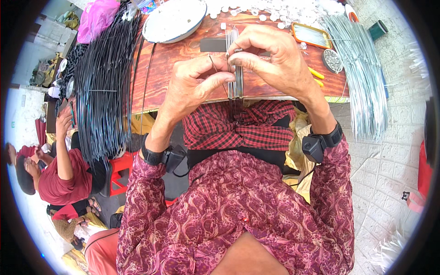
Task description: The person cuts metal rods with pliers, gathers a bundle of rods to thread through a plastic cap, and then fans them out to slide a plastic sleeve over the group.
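my left hand [190, 85] and right hand [282, 57] come close together over a red-brown wooden bench [158, 68]. my left fingers pinch a thin wire [212, 63] between thumb and forefinger. my right fingers are pressed together at a row of thin rods [236, 87]; exactly what they grip there i cannot tell. the rods point away from me, their near ends about the bench's front edge, in front of the checked cloth [238, 133] on my lap.

to my left, open wood lies between my hand and a thick bundle of black rods [101, 101], which hangs past the front edge. to my right, room is tighter: yellow handles [316, 73] just beside my forearm, a cup of metal bits [332, 60], then silver rods [362, 91] hanging past the edge. along the far side sit a white bowl [172, 20], small white and clear pieces [275, 11] and an orange-rimmed tray [311, 35]. pale floor [380, 174] spreads rightward; a co-worker [64, 178] in red is at the left.
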Available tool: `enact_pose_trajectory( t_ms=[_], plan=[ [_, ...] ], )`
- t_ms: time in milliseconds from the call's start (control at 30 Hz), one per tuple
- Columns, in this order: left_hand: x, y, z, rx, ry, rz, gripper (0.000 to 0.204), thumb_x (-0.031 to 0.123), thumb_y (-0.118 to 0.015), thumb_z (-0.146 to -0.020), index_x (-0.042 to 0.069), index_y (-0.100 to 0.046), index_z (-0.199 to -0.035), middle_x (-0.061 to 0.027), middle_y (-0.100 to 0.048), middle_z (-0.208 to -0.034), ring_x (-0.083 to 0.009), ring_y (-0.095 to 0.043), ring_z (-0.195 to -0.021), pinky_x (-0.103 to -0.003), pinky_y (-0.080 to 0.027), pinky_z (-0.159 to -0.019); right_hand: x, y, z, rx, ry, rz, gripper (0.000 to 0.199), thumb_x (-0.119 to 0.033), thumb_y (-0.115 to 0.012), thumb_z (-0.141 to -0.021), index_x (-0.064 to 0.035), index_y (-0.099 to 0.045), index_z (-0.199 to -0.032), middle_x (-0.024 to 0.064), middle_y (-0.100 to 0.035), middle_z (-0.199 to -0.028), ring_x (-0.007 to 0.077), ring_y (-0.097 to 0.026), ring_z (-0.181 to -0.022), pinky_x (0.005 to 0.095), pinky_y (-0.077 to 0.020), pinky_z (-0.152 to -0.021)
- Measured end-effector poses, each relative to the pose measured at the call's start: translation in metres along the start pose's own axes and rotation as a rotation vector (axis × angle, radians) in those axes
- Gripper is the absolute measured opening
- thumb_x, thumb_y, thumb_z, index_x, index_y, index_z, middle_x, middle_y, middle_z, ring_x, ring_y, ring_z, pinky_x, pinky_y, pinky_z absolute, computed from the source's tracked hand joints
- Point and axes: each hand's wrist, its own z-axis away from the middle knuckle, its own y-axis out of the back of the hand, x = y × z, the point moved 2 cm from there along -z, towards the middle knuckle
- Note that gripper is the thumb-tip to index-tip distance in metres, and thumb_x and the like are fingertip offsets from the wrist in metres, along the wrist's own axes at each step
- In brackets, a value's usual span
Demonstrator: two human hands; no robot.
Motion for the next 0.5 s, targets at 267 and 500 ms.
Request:
enact_pose_trajectory(
  t_ms=[267,500],
  plan=[
    [-0.0035,0.0036,0.002,-0.018,-0.016,-0.034,0.01,0.006,-0.077,-0.087,0.0,-0.074,-0.094,-0.0055,-0.074,-0.087,-0.0113,-0.069,-0.078,-0.026,-0.054,-0.07,0.0065,0.0003,0.0013,0.003,0.017,-0.035,0.011,-0.011,-0.071,-0.088,-0.0015,-0.069,-0.092,0.0072,-0.064,-0.081,0.0194,-0.062,-0.075,0.0326,-0.0491,-0.067],
    [-0.0004,0.0027,0.0004,-0.027,0.01,-0.018,0.012,0.007,-0.076,-0.088,-0.001,-0.075,-0.098,-0.0063,-0.075,-0.088,-0.0098,-0.07,-0.078,-0.025,-0.057,-0.07,0.0073,0.0012,0.0,-0.012,0.026,-0.019,0.01,-0.009,-0.071,-0.09,-0.0005,-0.068,-0.095,0.0057,-0.065,-0.087,0.0155,-0.064,-0.08,0.0293,-0.0514,-0.069]
  ],
)
